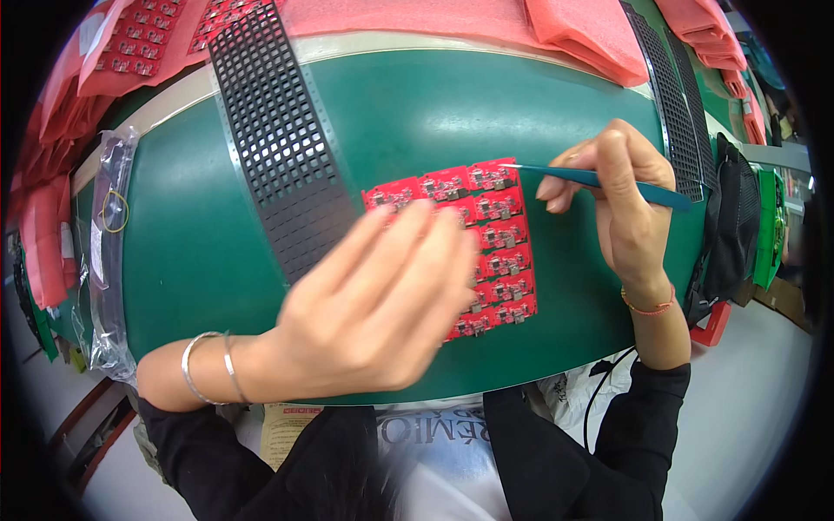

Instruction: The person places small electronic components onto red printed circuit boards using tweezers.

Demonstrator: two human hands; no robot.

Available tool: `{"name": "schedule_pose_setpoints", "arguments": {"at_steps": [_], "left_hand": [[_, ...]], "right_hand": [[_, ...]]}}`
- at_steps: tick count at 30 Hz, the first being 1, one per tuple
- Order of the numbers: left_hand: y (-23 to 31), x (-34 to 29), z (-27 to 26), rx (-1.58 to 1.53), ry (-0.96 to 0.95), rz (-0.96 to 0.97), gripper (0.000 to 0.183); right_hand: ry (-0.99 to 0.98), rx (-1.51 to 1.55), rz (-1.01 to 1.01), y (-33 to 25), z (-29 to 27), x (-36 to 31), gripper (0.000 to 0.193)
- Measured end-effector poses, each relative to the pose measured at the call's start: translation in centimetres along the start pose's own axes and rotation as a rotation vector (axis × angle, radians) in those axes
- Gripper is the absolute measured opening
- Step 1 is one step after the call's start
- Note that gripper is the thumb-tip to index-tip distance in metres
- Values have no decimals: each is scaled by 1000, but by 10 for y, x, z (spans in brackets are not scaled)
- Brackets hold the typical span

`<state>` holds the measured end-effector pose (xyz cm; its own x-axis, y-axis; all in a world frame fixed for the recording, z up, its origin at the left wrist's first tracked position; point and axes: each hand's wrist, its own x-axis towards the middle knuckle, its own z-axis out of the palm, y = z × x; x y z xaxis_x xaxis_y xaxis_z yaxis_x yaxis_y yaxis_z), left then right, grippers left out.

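A red panel of small circuit boards (504, 236) lies on the green table, with rows of repeated parts on it. My right hand (627, 187) grips a pair of blue tweezers (573, 175). The tweezers' fine tip points left and reaches the panel's upper right corner; whether it touches cannot be seen. Above the panel's left part is my left hand (373, 300), blurred, its fingers stretched out and slightly apart. Its thumb is hidden, and I see nothing held in it. Beside it, a long clear strip with a grid of black square pads (282, 130) slants away; its far part has open gaps.
Pink foam sheets (400, 17) line the far edge, with more red panels (137, 36) at the far left. A clear plastic bag (111, 260) lies at the left edge. More black grid strips (673, 108) and a black bag (725, 230) are at the right.
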<state>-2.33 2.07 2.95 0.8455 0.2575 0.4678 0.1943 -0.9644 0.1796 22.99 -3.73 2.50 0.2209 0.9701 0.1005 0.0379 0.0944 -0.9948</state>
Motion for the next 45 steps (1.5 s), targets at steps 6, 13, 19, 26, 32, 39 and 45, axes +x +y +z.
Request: {"name": "schedule_pose_setpoints", "arguments": {"at_steps": [6,13,19,26,32,39,45], "left_hand": [[-24,-47,-6,259,-15,-100,24],[-26,-51,-9,223,0,-135,27],[-29,-56,-7,230,0,-109,30],[-29,-56,-5,228,9,-105,31],[-30,-57,-5,214,9,-113,31],[-29,-55,-8,197,-9,-113,32],[-27,-51,-10,178,-33,-126,32]], "right_hand": [[-293,-153,-24,-11,70,36,26],[-258,-17,127,11,105,51,37],[-226,-56,143,16,106,50,35],[-233,-64,136,17,107,50,34],[-239,-98,120,18,108,53,33],[-309,-94,122,21,105,62,32],[-351,12,96,16,100,63,28]]}}
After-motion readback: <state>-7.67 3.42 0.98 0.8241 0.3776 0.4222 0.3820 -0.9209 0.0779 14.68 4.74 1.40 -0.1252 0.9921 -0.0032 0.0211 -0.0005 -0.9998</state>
